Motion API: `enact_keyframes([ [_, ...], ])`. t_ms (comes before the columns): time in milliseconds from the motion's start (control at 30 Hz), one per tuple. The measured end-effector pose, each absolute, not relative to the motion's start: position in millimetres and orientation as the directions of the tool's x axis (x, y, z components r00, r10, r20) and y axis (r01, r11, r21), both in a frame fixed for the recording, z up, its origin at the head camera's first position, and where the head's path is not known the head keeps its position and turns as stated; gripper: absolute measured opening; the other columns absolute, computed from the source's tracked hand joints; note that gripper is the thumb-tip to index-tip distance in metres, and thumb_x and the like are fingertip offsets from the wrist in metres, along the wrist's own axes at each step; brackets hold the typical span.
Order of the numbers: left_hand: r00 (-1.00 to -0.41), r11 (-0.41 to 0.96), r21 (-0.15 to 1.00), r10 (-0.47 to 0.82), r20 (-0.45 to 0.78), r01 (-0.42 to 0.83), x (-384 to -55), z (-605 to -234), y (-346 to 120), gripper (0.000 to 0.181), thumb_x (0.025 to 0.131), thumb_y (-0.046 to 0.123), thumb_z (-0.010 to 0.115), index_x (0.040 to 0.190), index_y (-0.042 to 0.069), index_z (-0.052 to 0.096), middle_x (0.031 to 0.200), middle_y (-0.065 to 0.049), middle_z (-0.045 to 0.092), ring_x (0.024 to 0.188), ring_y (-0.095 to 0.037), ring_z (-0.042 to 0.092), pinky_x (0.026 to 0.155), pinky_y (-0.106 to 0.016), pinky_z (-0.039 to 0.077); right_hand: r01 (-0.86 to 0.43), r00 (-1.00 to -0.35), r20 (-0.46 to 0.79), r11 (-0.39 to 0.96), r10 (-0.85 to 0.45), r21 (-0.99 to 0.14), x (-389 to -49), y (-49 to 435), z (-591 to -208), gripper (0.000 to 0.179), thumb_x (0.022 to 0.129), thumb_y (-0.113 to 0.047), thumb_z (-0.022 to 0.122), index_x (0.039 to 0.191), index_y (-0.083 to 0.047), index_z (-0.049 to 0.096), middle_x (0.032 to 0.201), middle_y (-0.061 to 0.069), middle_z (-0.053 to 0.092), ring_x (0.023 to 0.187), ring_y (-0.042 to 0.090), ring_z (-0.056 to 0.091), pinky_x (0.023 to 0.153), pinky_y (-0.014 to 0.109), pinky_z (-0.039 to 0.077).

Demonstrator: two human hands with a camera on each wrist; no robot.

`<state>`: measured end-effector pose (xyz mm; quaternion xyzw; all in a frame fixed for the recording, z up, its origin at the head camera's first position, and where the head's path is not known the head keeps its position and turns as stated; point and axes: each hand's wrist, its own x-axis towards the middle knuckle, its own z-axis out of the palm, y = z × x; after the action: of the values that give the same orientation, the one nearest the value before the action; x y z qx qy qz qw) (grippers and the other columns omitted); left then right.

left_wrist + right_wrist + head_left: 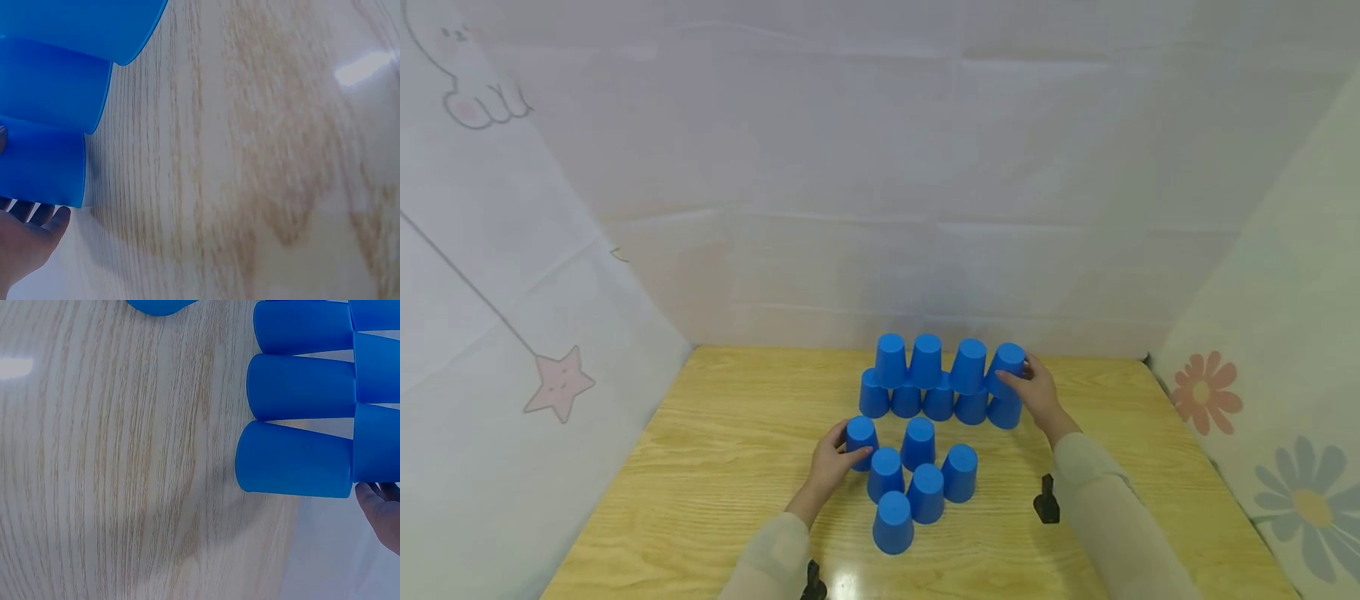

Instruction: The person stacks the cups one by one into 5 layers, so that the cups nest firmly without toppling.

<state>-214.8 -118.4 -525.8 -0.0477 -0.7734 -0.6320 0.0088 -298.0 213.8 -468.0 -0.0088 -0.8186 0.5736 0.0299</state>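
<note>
Blue cups stand upside down in two groups. In the head view my right hand [1036, 390] grips the rightmost cup [1006, 367] of the upper row, which sits over the end of the bottom row [937, 403]. The right wrist view shows that upper cup [378, 444] against the base of the end cup [294, 459], my right fingers [370, 503] at its side. My left hand [830, 461] holds the leftmost cup [861, 442] of the nearer group, thumb in front and fingers behind. From the left wrist, its fingers [57, 225] lie along that cup [40, 165].
Several more cups, including a front one [892, 523], stand close beside the left hand's cup. The wooden table [715, 467] ends at a cloth backdrop [850, 250] just behind the rows. Black wrist-camera parts [1047, 500] stick out by the sleeves.
</note>
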Motion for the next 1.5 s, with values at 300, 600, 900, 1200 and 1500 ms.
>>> enact_keyframes([
  [300, -0.998, 0.242, 0.968, 0.046, 0.052, 0.061, -228, -555, -121, 0.054, 0.077, 0.02, 0.066, 0.123, 0.006, 0.044, 0.122, -0.015, 0.045, 0.115, -0.035, 0.037, 0.09, -0.05, 0.033, -0.001, -0.998, 0.02, 0.342, 0.053, -0.94, -300, 214, -470, 0.071, 0.082, -0.025, 0.06, 0.136, -0.004, 0.019, 0.133, 0.024, 0.027, 0.119, 0.04, 0.026, 0.092, 0.055, 0.025],
  [600, -0.998, 0.243, 0.968, 0.038, 0.057, 0.064, -227, -554, -118, 0.052, 0.077, 0.012, 0.065, 0.123, 0.005, 0.044, 0.121, -0.016, 0.046, 0.113, -0.034, 0.038, 0.09, -0.049, 0.032, -0.007, -0.999, 0.021, 0.351, 0.038, -0.936, -298, 210, -468, 0.067, 0.083, -0.021, 0.059, 0.135, -0.003, 0.021, 0.131, 0.025, 0.029, 0.118, 0.04, 0.028, 0.092, 0.055, 0.026],
  [900, -0.997, 0.231, 0.971, 0.049, 0.055, 0.064, -226, -554, -118, 0.052, 0.076, 0.01, 0.065, 0.124, 0.005, 0.043, 0.121, -0.016, 0.045, 0.114, -0.034, 0.038, 0.091, -0.049, 0.031, -0.025, -0.999, 0.037, 0.351, 0.029, -0.936, -298, 210, -468, 0.068, 0.082, -0.02, 0.06, 0.135, -0.002, 0.022, 0.132, 0.024, 0.029, 0.119, 0.04, 0.027, 0.092, 0.055, 0.025],
  [1200, -0.996, 0.241, 0.967, 0.055, 0.07, 0.081, -224, -556, -118, 0.053, 0.077, 0.012, 0.065, 0.124, 0.005, 0.043, 0.122, -0.016, 0.046, 0.114, -0.034, 0.038, 0.092, -0.049, 0.03, -0.026, -0.999, 0.037, 0.361, 0.022, -0.932, -300, 210, -471, 0.069, 0.081, -0.021, 0.061, 0.135, -0.002, 0.021, 0.131, 0.025, 0.029, 0.117, 0.04, 0.029, 0.092, 0.053, 0.026],
  [1500, -0.995, 0.193, 0.977, 0.066, 0.075, 0.086, -214, -538, -119, 0.052, 0.076, 0.009, 0.065, 0.123, -0.001, 0.043, 0.12, -0.021, 0.045, 0.112, -0.038, 0.037, 0.09, -0.052, 0.03, -0.007, -0.999, 0.018, 0.354, 0.028, -0.935, -296, 214, -471, 0.072, 0.081, -0.025, 0.061, 0.136, -0.003, 0.02, 0.132, 0.025, 0.027, 0.118, 0.04, 0.027, 0.092, 0.054, 0.026],
])
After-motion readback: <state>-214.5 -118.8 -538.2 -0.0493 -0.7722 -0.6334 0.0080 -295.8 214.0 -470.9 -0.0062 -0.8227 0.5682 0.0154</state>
